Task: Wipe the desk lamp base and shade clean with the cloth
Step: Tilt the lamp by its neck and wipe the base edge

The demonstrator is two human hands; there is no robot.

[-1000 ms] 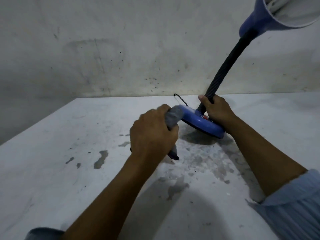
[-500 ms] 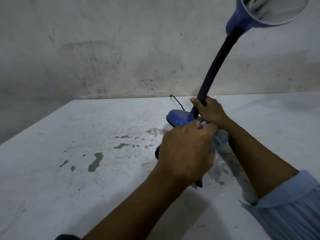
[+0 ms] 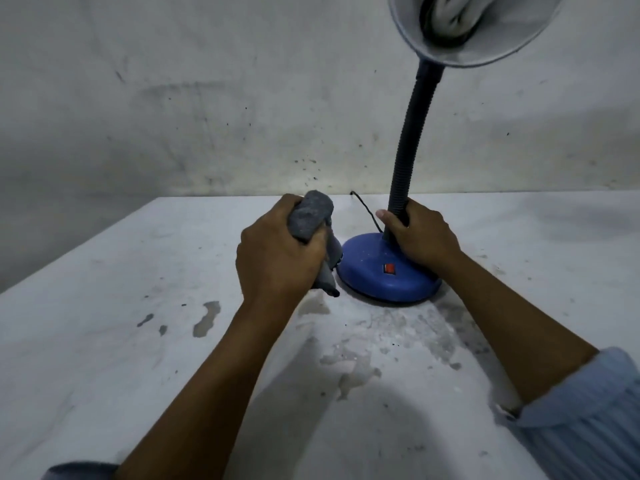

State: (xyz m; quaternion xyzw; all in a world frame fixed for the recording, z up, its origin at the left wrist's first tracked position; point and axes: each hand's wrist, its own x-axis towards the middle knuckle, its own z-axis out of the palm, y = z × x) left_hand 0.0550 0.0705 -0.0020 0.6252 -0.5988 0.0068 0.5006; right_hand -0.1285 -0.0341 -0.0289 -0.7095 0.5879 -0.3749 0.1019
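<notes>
while the left hand (image 3: pixel 280 258) is curled tight round a bunched grey cloth (image 3: pixel 310 220), the cloth bulges out above the thumb and a twisted tail of it hangs below the fist, its tip touching or nearly touching the table (image 3: pixel 104 341) just under the knuckles. just to the right of that hand sits the lamp base (image 3: pixel 384 275), a round blue dome standing flat on the table, with a small red switch (image 3: pixel 389 269) on its top nearer the right hand than the left. whether the hanging cloth touches the near left edge of the base cannot be told; it lies right against it. the right hand (image 3: pixel 420 237) grips the bottom of the dark ribbed neck (image 3: pixel 410 133), fingers wrapped round it and thumb up along its left side, the heel of the hand resting over the back of the base. above that hand the neck rises and bends to the shade (image 3: pixel 485 46), which tilts its pale open mouth toward the camera, with a white bulb (image 3: pixel 450 12) inside. a thin black cord (image 3: pixel 365 209) runs between the two hands toward the wall (image 3: pixel 207 98). grey blotches mark the table below both wrists, and a light blue sleeve (image 3: pixel 588 420) covers the right forearm.
</notes>
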